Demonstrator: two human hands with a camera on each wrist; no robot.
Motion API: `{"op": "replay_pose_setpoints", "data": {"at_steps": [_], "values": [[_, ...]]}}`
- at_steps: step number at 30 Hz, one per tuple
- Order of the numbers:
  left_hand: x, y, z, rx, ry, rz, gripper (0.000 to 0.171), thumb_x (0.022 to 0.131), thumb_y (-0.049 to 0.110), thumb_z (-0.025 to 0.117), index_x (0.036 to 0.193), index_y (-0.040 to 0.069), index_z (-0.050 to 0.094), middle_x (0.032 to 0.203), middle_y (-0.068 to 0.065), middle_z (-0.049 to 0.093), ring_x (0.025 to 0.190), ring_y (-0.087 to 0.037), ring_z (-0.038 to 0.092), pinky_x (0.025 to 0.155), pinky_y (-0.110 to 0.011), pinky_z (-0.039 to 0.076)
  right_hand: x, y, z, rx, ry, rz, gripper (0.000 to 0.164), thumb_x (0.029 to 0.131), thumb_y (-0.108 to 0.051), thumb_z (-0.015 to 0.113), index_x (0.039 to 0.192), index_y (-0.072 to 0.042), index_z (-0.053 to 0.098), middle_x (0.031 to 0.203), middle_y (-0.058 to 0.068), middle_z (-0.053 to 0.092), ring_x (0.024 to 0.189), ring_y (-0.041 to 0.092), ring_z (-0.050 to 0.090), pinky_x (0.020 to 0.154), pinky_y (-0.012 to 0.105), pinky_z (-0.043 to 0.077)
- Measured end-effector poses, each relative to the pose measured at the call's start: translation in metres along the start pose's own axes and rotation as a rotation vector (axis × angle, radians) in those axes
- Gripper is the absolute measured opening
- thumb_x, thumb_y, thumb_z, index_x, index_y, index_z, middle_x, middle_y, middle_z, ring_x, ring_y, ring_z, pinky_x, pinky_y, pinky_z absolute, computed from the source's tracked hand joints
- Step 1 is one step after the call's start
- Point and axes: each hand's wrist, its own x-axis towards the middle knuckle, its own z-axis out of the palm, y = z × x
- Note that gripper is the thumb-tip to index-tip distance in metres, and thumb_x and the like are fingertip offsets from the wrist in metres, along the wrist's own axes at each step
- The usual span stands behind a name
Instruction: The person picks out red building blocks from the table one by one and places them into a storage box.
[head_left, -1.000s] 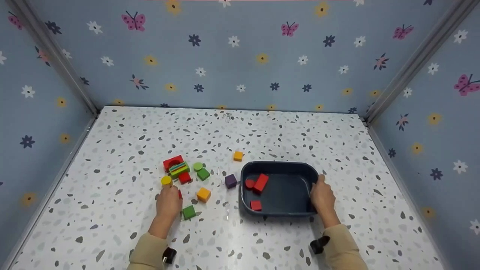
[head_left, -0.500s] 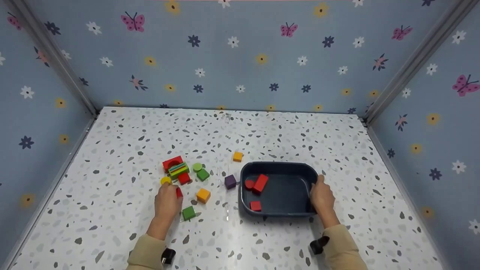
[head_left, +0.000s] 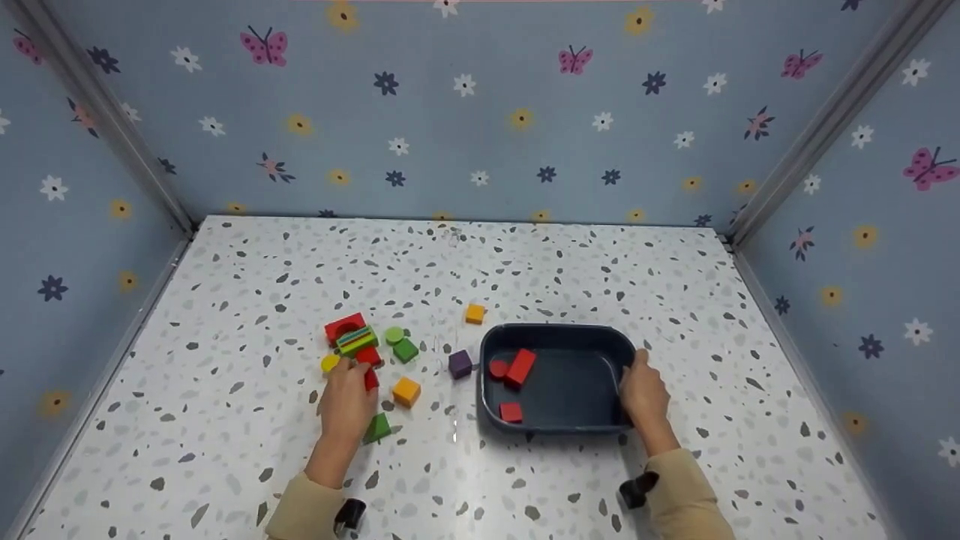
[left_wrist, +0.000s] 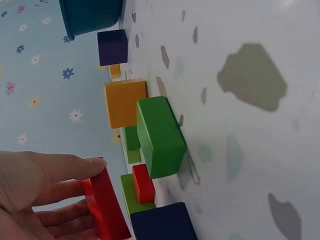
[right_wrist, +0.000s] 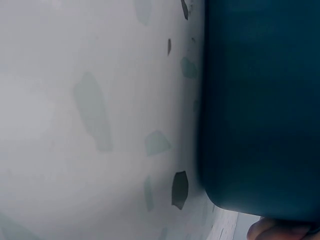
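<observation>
My left hand (head_left: 347, 401) pinches a red rectangular block (left_wrist: 106, 205) between thumb and fingers. In the left wrist view the block is tilted, raised beside the other blocks. Close to this hand are a green block (head_left: 379, 427), a yellow round block (head_left: 330, 364), another red block (head_left: 367, 355) and an orange cube (head_left: 406, 391). A dark blue block (left_wrist: 164, 222) shows only in the left wrist view. My right hand (head_left: 646, 394) grips the right wall of a dark blue tub (head_left: 559, 430). Inside the tub, at its left, lie three red blocks (head_left: 520, 367).
Behind the left hand sit a red arch block (head_left: 345, 328), a striped green block (head_left: 357, 341), a light green disc (head_left: 394, 335) and a green cube (head_left: 406, 349). A purple cube (head_left: 460, 364) stands just left of the tub. Farther back is an orange cube (head_left: 475, 313). Patterned walls enclose the speckled table.
My left hand has moved slightly right, carrying the red block, and now covers part of the near green block. The right hand and the tub have stayed in place.
</observation>
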Motion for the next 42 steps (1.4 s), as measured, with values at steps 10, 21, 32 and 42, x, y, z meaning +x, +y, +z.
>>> {"op": "replay_pose_setpoints", "data": {"at_steps": [10, 21, 32, 42], "values": [[-0.012, 0.022, -0.001, -0.093, 0.101, 0.097, 0.038, 0.075, 0.003, 0.07, 0.11, -0.008, 0.059, 0.105, -0.02, 0.05, 0.098, -0.032, 0.049, 0.086, -0.043, 0.043, -0.002, 0.001, 0.001, -0.008, 0.041, -0.038, 0.023, 0.093, -0.011, 0.041, 0.111, 0.003, 0.037, 0.091, 0.034, 0.056, 0.078, 0.046, 0.057, 0.061, 0.055, 0.044], [-0.027, 0.052, 0.003, -0.172, 0.192, 0.203, 0.037, 0.071, 0.002, 0.073, 0.105, -0.005, 0.063, 0.098, -0.015, 0.052, 0.094, -0.029, 0.052, 0.082, -0.041, 0.046, -0.002, 0.0, 0.0, -0.003, 0.027, -0.027, 0.027, 0.093, -0.012, 0.04, 0.116, 0.003, 0.035, 0.094, 0.035, 0.055, 0.08, 0.047, 0.057, 0.062, 0.055, 0.044], [-0.037, 0.083, 0.003, -0.22, 0.226, 0.282, 0.037, 0.07, 0.003, 0.074, 0.106, 0.0, 0.064, 0.101, -0.013, 0.054, 0.096, -0.025, 0.053, 0.081, -0.037, 0.047, 0.0, -0.002, -0.002, -0.001, 0.014, -0.013, 0.026, 0.093, -0.012, 0.04, 0.114, 0.003, 0.036, 0.093, 0.034, 0.055, 0.079, 0.045, 0.057, 0.061, 0.053, 0.045], [-0.043, 0.11, 0.009, -0.264, 0.214, 0.356, 0.034, 0.071, 0.004, 0.074, 0.105, 0.002, 0.065, 0.099, -0.01, 0.054, 0.093, -0.023, 0.053, 0.078, -0.033, 0.048, -0.001, 0.0, 0.001, 0.001, 0.018, -0.017, 0.024, 0.093, -0.012, 0.04, 0.112, 0.003, 0.036, 0.092, 0.033, 0.056, 0.078, 0.044, 0.058, 0.061, 0.053, 0.045]]}}
